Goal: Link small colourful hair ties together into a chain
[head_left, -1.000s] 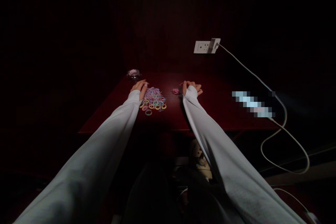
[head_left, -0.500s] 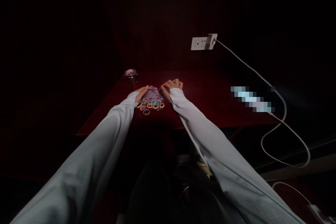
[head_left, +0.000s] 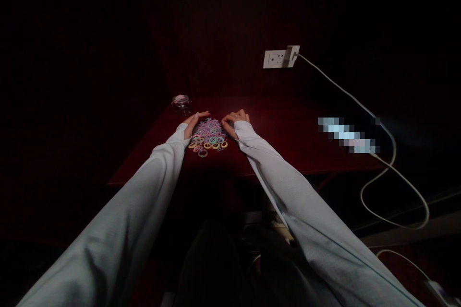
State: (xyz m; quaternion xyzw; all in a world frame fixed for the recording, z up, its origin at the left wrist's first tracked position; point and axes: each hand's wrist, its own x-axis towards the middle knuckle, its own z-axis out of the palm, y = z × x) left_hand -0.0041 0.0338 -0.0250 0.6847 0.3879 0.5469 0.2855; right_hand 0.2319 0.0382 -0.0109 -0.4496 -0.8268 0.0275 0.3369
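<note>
The sleeves (head_left: 298,196) look matt cloth, the table (head_left: 288,144) smooth wood (faintly glossy).

From my remote seat, I see the pile of hair ties (head_left: 210,129) lying on the surface (head_left: 284,151), left of its middle, with a single hair tie (head_left: 203,153) at the front, nearest me. My left hand (head_left: 193,121) sits along the pile's left side, my right hand (head_left: 236,120) at its right edge. Behind my left hand, by the surface's back-left corner, stands a jar (head_left: 181,102). On the wall behind the surface, right of both hands, is a socket plate (head_left: 274,59), with a charger (head_left: 293,53) plugged into its right end. From that, a cable (head_left: 345,91) runs rightward, looping past the surface's right side near a pixelated object (head_left: 347,135).
</note>
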